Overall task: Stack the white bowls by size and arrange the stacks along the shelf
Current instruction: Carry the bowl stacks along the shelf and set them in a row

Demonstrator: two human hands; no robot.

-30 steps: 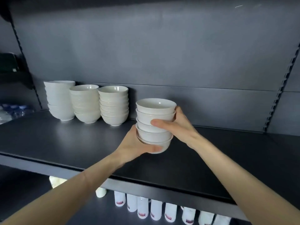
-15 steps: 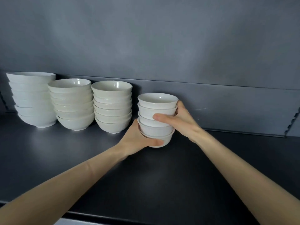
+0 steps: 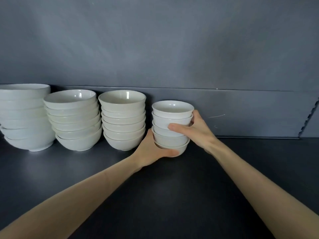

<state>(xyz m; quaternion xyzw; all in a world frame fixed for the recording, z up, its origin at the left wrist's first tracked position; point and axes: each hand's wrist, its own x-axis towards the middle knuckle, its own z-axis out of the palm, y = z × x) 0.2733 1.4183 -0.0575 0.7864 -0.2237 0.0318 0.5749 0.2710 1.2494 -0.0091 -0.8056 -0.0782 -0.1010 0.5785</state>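
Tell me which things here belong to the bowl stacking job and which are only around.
Job: small stack of white ceramic bowls, held by left hand and right hand; widest white bowl stack; second stack; third stack; dark flat shelf board.
Only around: grey back panel; notched upright strip at right.

Dim, cool, even light covers a grey back wall point(image 3: 172, 49) and a dark shelf point(image 3: 276, 156). The wall is palest above the small bowl stack point(image 3: 170, 133); the shelf falls to near black in front of it and carries a dull sheen to its left. Small white glints mark the inside of its top bowl, the neighbouring stack point(image 3: 122, 119) to its left and the wider stack point(image 3: 74, 121) beyond that. The largest stack point(image 3: 24, 116), farthest left, looks soft and washed out. The wall seam point(image 3: 224, 90) behind bows slightly, a wide-angle effect. Shadows under the bowls are faint.
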